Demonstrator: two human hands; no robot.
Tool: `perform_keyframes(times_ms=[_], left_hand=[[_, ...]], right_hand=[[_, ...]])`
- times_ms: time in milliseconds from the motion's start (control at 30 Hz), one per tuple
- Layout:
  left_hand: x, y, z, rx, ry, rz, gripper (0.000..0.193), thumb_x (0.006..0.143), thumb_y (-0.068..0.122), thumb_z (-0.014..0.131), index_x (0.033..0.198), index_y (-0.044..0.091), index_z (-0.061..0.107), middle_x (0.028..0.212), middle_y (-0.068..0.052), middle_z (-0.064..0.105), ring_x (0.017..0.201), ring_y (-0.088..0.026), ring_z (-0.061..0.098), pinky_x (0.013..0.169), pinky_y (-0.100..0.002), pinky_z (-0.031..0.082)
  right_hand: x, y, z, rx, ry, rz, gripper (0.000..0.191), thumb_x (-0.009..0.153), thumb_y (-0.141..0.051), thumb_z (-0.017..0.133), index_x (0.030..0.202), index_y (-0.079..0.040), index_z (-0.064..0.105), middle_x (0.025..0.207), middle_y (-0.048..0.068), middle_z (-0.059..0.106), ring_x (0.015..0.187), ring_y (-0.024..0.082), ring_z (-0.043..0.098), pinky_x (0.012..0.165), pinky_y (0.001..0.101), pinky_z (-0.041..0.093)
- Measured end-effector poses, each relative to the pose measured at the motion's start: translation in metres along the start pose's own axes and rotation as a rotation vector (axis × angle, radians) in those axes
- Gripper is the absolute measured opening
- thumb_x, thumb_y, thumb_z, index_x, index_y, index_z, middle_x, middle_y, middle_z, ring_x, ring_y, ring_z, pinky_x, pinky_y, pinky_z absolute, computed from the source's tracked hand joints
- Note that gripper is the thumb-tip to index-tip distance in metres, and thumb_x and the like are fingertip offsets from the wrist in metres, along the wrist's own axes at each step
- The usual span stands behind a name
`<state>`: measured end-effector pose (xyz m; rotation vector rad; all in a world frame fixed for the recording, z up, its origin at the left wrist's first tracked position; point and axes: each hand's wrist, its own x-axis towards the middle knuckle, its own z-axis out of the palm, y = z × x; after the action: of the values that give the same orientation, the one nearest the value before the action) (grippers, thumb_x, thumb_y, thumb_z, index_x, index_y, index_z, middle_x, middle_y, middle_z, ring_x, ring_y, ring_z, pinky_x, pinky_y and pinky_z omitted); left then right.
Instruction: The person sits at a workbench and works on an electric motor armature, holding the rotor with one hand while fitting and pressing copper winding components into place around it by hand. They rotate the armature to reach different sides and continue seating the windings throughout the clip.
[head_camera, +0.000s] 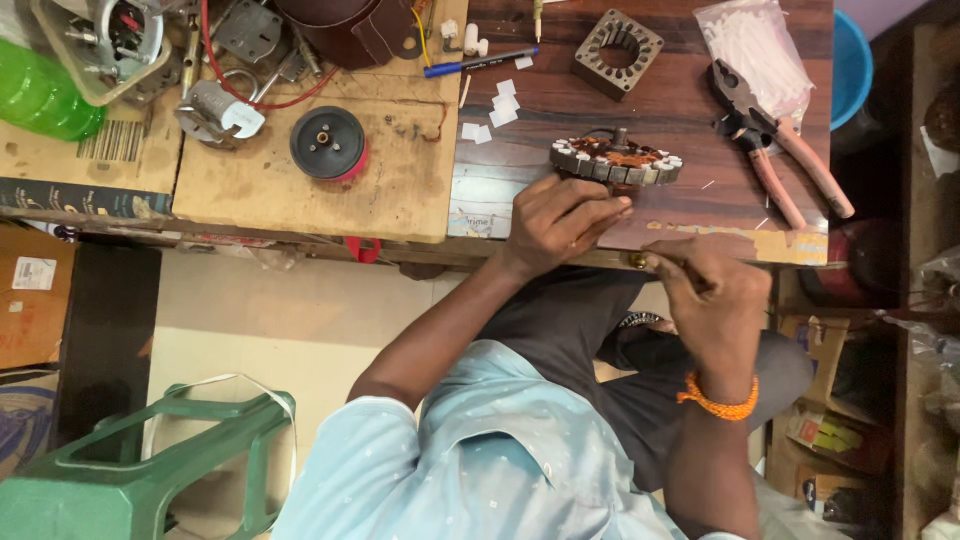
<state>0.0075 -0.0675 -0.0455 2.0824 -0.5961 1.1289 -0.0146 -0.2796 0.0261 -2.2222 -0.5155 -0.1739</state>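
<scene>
Just beyond the left hand (560, 222), fingertips touching its near rim: wound stator (617, 160), flat on the wooden bench (560, 100), long axis across the view, copper coils ringed by pale teeth. Right hand (712, 290) farther off, clenched, possibly pinching a thin wire.

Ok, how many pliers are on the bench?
1: red-handled pliers lying at the dark bench's far end, beside the plastic bag. The tool clutter may hide more.
</scene>
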Motion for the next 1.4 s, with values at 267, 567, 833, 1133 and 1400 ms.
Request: perform_keyframes(times_ms=[267,567,833,1133,1400], left_hand=[[0.002,0.035,0.012,-0.253,0.242,-0.616,0.008,0.091,0.006,0.078,0.092,0.004,0.07,0.08,-0.003,0.058,0.064,-0.01,0.053,0.058,-0.027,0.042],[0.012,0.043,0.012,-0.357,0.33,-0.785,0.011,0.092,0.005,0.073,0.085,0.002,0.064,0.078,-0.002,0.053,0.063,-0.01,0.046,0.059,-0.026,0.036],[0.021,0.034,0.0,0.175,0.14,-0.244,0.028,0.09,0.017,0.078,0.114,0.016,0.064,0.111,-0.003,0.063,0.105,-0.024,0.057,0.096,-0.04,0.04],[0.031,0.004,-0.012,0.108,-0.155,-0.168,0.046,0.091,0.023,0.081,0.134,0.022,0.065,0.127,0.006,0.066,0.118,-0.016,0.061,0.099,-0.038,0.039],[0.022,0.011,-0.008,0.124,-0.051,-0.148,0.047,0.088,0.025,0.083,0.132,0.024,0.066,0.128,0.001,0.062,0.115,-0.024,0.056,0.099,-0.042,0.04]], right_hand=[[0.064,-0.011,0.011,-0.116,0.033,-0.224,0.011,0.098,-0.007,0.082,0.101,-0.001,0.073,0.072,0.013,0.06,0.059,0.018,0.05,0.056,0.033,0.038],[0.108,0.0,0.032,-0.004,-0.017,-0.141,0.008,0.099,-0.003,0.08,0.098,0.002,0.073,0.069,0.009,0.056,0.057,0.012,0.042,0.053,0.0306,0.034],[0.099,0.028,0.014,0.04,0.027,0.063,0.008,0.099,-0.002,0.078,0.097,0.003,0.073,0.063,0.001,0.046,0.059,0.007,0.037,0.054,0.0284,0.03],[0.04,0.012,-0.013,0.137,-0.053,0.013,0.007,0.096,-0.001,0.073,0.103,-0.002,0.075,0.086,0.004,0.07,0.067,0.008,0.055,0.058,0.0251,0.041],[0.028,0.007,0.03,-0.047,-0.008,-0.131,0.009,0.094,-0.004,0.078,0.102,-0.003,0.074,0.088,0.015,0.072,0.068,0.024,0.067,0.064,0.0341,0.05]])
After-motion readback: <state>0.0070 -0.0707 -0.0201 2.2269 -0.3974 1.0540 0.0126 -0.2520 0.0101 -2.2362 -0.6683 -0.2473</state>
